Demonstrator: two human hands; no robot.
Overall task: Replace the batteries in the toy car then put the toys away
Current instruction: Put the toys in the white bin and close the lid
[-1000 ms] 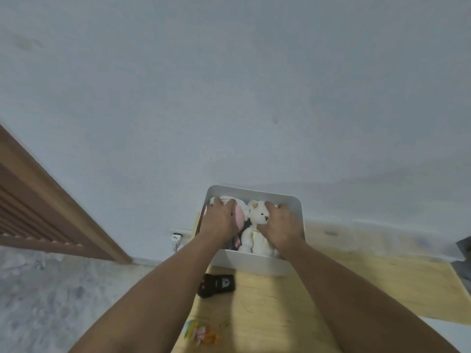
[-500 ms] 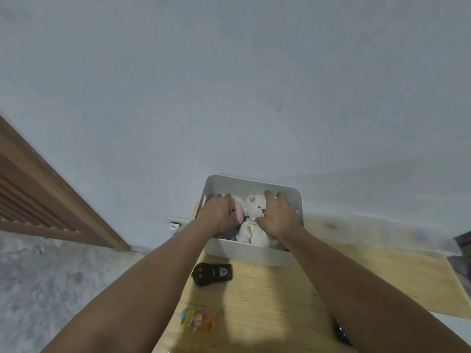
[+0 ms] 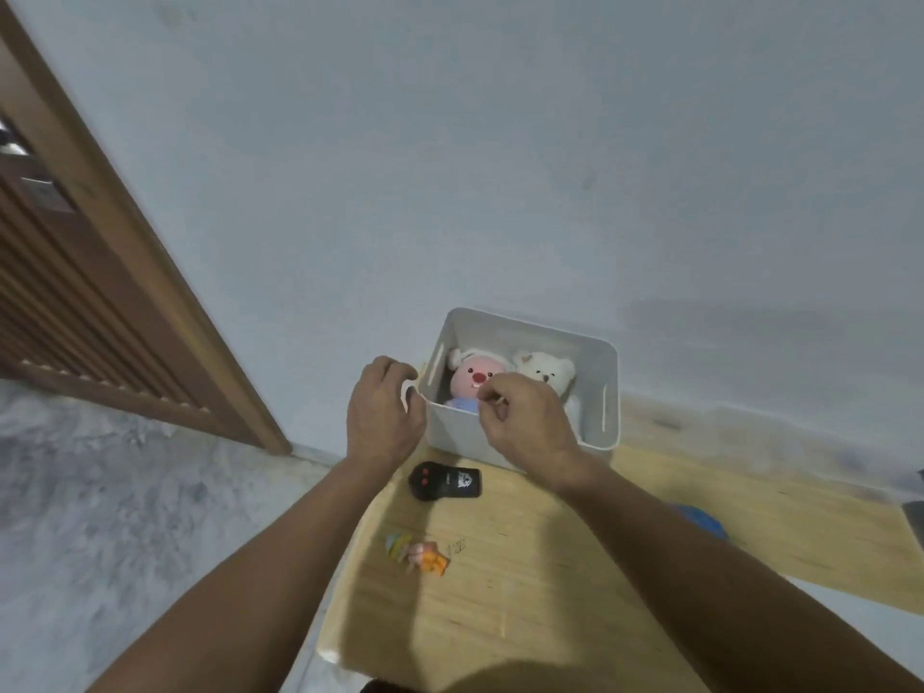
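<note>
Item, left to right. A small multicoloured plastic figure toy (image 3: pixel 417 553) is being left lying on the pale wooden tabletop (image 3: pixel 525 592), nearest the left forearm. Beside it, farther in, a black rectangular remote controller with two red buttons (image 3: pixel 445 483) is being kept flat, its long axis running left to right, just below the left hand (image 3: pixel 384 410). That hand is being held at the near left corner of the white plastic storage bin with slotted handles (image 3: pixel 602 392), fingers curled loosely; whether the rim is being gripped cannot be told. Inside the bin, a pink-faced plush doll (image 3: pixel 472 381) and a white plush bear (image 3: pixel 545 373) are being stored upright, side by side. The right hand (image 3: pixel 525 417) is being held over the near rim, fingers curled, apparently holding nothing. The controller is judged the nearer pickup, lying toward the person from the left fingers. A blue object (image 3: pixel 700 522), perhaps the toy car, is being half hidden behind the right forearm.
</note>
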